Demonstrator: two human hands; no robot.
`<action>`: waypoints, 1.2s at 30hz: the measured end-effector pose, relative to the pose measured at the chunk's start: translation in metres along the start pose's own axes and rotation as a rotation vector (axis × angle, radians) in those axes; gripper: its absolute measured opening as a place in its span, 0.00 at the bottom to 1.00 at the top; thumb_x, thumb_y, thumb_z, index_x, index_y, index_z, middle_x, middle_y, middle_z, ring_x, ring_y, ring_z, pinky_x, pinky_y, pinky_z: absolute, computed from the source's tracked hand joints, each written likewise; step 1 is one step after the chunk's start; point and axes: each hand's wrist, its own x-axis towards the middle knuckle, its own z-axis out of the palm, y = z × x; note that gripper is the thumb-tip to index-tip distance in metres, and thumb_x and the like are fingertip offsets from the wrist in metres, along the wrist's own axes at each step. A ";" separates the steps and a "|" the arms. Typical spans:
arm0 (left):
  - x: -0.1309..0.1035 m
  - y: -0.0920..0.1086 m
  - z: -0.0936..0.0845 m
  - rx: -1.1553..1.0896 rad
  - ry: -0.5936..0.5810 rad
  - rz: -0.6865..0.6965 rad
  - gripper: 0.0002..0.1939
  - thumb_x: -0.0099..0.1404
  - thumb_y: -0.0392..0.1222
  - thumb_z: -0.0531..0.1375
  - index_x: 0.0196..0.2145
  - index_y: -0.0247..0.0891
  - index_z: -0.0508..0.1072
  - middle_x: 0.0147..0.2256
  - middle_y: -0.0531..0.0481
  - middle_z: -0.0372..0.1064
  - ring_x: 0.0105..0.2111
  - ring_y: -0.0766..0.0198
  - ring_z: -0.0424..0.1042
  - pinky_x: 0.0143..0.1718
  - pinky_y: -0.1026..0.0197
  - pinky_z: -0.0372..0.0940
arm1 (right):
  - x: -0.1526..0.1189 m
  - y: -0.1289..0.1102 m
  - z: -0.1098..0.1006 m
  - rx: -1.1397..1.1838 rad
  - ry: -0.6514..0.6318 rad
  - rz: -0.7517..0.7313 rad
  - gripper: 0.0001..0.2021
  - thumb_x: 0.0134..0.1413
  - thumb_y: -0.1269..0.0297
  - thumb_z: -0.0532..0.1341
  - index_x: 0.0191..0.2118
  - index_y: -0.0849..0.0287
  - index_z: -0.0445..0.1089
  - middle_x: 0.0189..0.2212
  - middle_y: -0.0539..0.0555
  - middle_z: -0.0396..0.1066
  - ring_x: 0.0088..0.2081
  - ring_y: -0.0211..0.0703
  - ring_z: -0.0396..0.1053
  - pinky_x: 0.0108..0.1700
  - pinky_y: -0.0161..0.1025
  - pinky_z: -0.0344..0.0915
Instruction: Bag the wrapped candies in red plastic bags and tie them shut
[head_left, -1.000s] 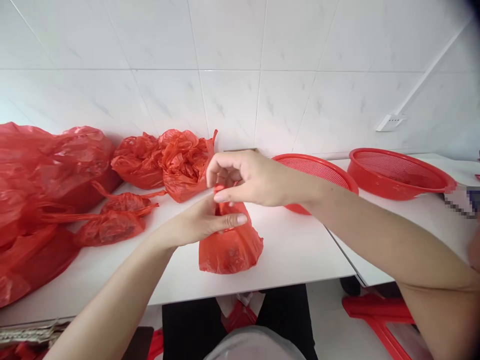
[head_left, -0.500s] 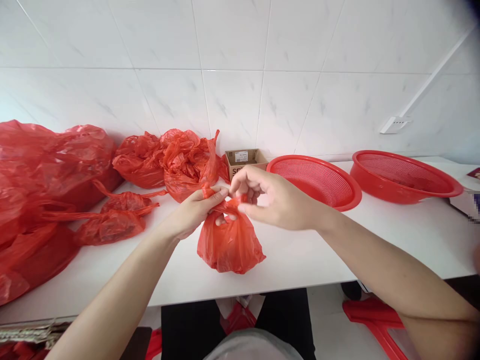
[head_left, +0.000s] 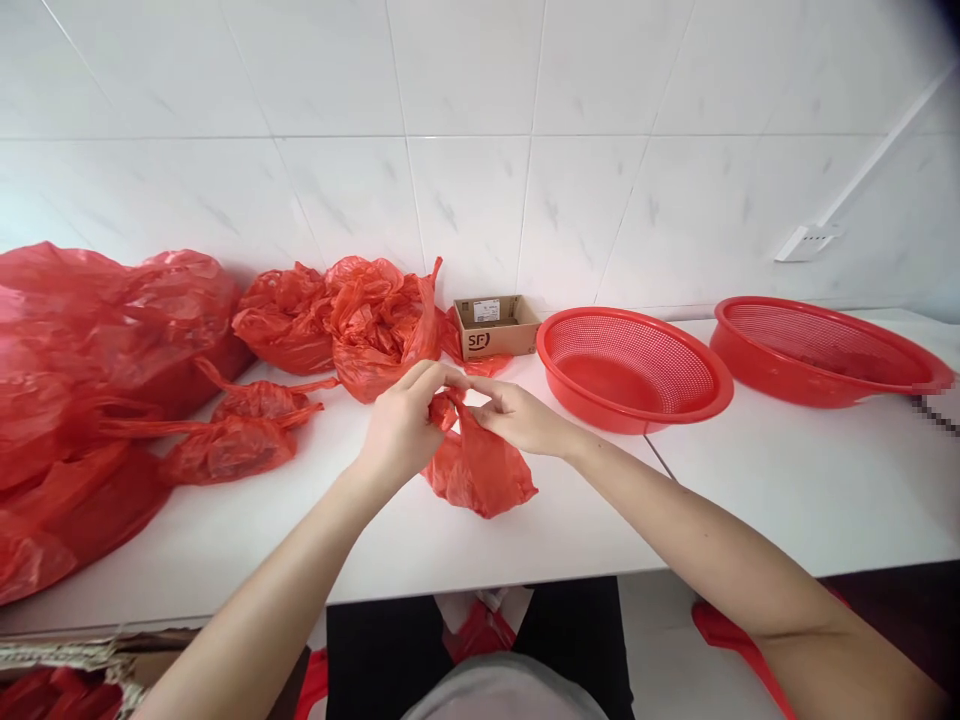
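Note:
In front of me, a small filled red plastic bag point(head_left: 487, 475) hangs low over the white table, its gathered top between my hands. My left hand point(head_left: 409, 410) is closed round the twisted handles on the left side of the neck. On the other side, my right hand point(head_left: 514, 415) pinches the bag's neck, its fingertips meeting those of my left hand. What the bag contains is hidden by the plastic. Two small tied red bags point(head_left: 240, 440) lie on the table to the left of my left hand.
Large red bags point(head_left: 112, 340) fill the left side, with a crumpled open bag point(head_left: 379, 330) behind my hands. A small cardboard box point(head_left: 495, 330) stands near the wall. Two red colanders point(head_left: 630, 370) sit on the right. Below the table at left is a carton point(head_left: 142, 665) with red items.
My left hand has turned over the bag's neck, and my right hand has dropped slightly and closed in on it. The bag has risen a little and swung round.

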 end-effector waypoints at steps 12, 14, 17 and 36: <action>-0.113 -0.067 0.006 -0.048 0.006 -0.519 0.20 0.68 0.53 0.51 0.26 0.41 0.73 0.26 0.52 0.73 0.24 0.64 0.67 0.29 0.62 0.62 | -0.043 0.081 -0.027 -0.645 0.320 0.212 0.10 0.63 0.64 0.54 0.33 0.55 0.70 0.30 0.49 0.75 0.33 0.39 0.68 0.36 0.34 0.55; -0.129 -0.064 0.015 -0.108 -0.003 -0.573 0.20 0.68 0.54 0.51 0.27 0.41 0.72 0.23 0.53 0.69 0.23 0.64 0.66 0.27 0.63 0.61 | -0.045 0.104 -0.025 -0.593 0.320 0.311 0.10 0.62 0.65 0.53 0.32 0.55 0.69 0.30 0.48 0.75 0.32 0.39 0.69 0.34 0.34 0.55; -0.127 -0.052 0.032 -0.164 0.078 -0.522 0.19 0.70 0.53 0.48 0.30 0.40 0.71 0.31 0.50 0.71 0.33 0.61 0.70 0.35 0.62 0.64 | -0.039 0.112 -0.011 -0.567 0.395 0.349 0.12 0.65 0.64 0.47 0.35 0.55 0.66 0.31 0.48 0.75 0.33 0.39 0.70 0.34 0.34 0.56; -0.070 -0.090 0.077 0.200 -0.133 -0.672 0.20 0.72 0.53 0.40 0.36 0.46 0.67 0.23 0.52 0.70 0.25 0.58 0.70 0.28 0.62 0.57 | -0.008 0.127 0.013 -0.855 0.363 0.513 0.15 0.69 0.59 0.43 0.46 0.50 0.66 0.31 0.50 0.74 0.31 0.40 0.68 0.30 0.35 0.48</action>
